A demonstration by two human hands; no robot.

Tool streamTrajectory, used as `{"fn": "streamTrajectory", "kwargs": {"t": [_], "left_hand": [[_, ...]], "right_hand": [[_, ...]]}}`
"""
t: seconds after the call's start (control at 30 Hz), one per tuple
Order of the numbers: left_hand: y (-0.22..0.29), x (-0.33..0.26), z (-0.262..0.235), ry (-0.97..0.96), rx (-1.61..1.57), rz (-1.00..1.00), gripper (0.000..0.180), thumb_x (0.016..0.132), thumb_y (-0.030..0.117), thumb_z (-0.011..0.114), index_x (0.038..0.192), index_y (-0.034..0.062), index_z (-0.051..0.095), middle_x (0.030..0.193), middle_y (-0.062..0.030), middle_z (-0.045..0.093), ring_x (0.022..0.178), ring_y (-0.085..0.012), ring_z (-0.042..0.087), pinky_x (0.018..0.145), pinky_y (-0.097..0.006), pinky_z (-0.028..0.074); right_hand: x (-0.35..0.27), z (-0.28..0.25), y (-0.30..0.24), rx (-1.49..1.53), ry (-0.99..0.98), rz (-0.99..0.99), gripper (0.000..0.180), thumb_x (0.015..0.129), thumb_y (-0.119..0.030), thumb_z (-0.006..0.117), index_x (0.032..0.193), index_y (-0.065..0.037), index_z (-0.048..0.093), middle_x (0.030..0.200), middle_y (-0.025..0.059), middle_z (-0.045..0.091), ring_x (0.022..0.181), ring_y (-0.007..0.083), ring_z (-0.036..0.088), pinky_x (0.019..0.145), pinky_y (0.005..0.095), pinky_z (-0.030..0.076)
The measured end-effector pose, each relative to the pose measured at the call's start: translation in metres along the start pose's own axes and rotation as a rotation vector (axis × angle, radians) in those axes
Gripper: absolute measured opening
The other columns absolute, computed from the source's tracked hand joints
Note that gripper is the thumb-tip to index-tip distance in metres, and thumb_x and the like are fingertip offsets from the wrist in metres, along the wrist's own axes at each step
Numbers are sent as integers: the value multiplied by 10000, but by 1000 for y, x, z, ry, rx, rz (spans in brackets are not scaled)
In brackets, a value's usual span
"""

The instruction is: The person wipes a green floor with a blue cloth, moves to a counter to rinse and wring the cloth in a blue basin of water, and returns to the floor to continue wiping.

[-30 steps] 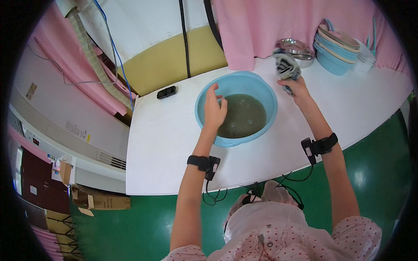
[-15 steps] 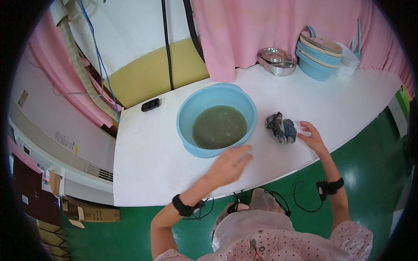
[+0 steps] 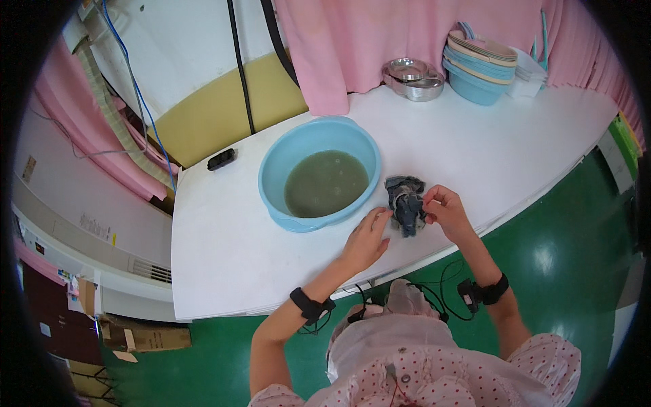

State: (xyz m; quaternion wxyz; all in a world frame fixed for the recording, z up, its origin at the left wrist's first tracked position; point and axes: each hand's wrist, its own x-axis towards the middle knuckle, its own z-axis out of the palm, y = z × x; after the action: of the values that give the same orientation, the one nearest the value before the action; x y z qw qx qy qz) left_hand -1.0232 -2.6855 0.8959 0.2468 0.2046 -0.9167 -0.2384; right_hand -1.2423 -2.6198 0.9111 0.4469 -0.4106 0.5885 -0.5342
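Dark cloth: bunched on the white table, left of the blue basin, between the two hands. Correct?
Side is wrong: the head view shows the dark cloth right of the blue basin. It is bunched on the white table, between the left hand and right hand.

I have a white bench (image 3: 224, 264) in view, its near edge bowed by my lens. A blue basin (image 3: 273, 173) stands on it left of centre, and I see a small black case (image 3: 221, 159) off to its left. A crumpled grey cloth (image 3: 407, 209) lies right of the basin, near the front edge. Toward the back right I make out metal pans (image 3: 422, 90), stacked tubs (image 3: 476, 90) and white containers (image 3: 524, 77) just beside those.
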Motion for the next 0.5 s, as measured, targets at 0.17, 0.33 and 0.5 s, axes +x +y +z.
{"fn": "streamTrajectory", "kwargs": {"t": [0.17,0.33,0.5], "left_hand": [[0,12,18,-31,15,19,579,701,36,632,1222,23,378,1231,-180,383,1038,-355,497,834,-392,451],[-24,27,42,45,-202,-100,599,684,7,626,1214,26,347,1202,-220,370,980,-394,477,800,-375,450],[-21,31,44,96,-584,-530,560,674,23,621,1174,-5,372,997,-145,546,762,-213,572,672,-315,462]], "right_hand": [[20,-7,12,-893,223,-788,425,694,-79,605,1097,-27,480,941,184,566,857,353,553,779,391,456],[14,13,31,-625,-7,-355,376,669,-81,625,1016,-27,489,920,143,568,839,254,564,751,343,456],[-19,23,19,-75,1,-218,411,595,-39,660,931,-74,426,774,45,456,675,145,462,623,265,414]]}}
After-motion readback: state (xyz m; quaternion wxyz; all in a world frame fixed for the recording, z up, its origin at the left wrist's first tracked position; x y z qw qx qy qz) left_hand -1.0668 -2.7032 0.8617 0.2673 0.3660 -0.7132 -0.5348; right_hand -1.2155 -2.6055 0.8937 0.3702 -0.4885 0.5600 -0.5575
